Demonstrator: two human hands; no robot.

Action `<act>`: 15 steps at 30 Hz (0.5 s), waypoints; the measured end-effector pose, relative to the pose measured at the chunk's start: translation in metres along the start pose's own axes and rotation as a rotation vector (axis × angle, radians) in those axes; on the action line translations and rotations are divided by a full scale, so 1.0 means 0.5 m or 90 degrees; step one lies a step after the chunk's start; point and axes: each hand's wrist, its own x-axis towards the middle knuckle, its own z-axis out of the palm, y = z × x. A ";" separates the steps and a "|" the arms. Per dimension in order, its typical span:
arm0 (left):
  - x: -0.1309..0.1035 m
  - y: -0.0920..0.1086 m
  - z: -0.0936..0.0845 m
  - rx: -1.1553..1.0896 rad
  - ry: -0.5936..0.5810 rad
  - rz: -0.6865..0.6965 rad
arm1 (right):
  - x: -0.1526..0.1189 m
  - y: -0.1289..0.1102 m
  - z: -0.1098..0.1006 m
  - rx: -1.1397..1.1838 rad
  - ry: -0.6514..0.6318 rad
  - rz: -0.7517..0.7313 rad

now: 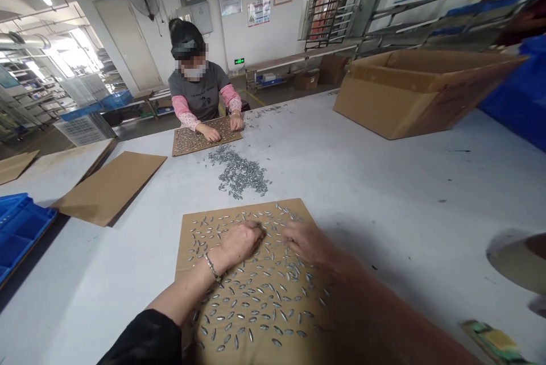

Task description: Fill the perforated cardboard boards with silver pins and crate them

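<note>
In front of me lies a sheet of brown cardboard (267, 348), scattered with small silvery spindle-shaped metal pieces (256, 299). Over its far half is my left hand (241, 241), a bracelet on its wrist. Its fingers are curled and pressed together; whatever they hold is hidden. My right hand (306, 241) hovers close by, near the sheet's right edge, fingertips drawn together toward the left one. Whether a piece sits in those fingers is too small to make out. Beyond the sheet, a loose pile of similar metal pieces (243, 174) rests on the pale table (362, 183).
Across the table a co-worker (200, 86) handles pieces on another cardboard sheet (183, 142). A large open cardboard box (379, 100) stands at the right. Bare cardboard (113, 186) and a blue crate (25, 228) are at the left. A round object (518, 260) sits at the right edge.
</note>
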 end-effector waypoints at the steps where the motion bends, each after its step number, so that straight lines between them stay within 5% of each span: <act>1: 0.001 0.002 0.000 -0.004 0.000 0.000 | -0.006 0.002 0.006 -0.004 -0.008 -0.023; 9: 0.016 0.047 0.003 -0.046 -0.010 0.022 | -0.014 0.001 0.030 0.018 0.035 -0.061; 15: 0.050 0.098 0.028 -0.073 -0.058 0.013 | -0.040 0.039 0.018 0.150 0.147 0.055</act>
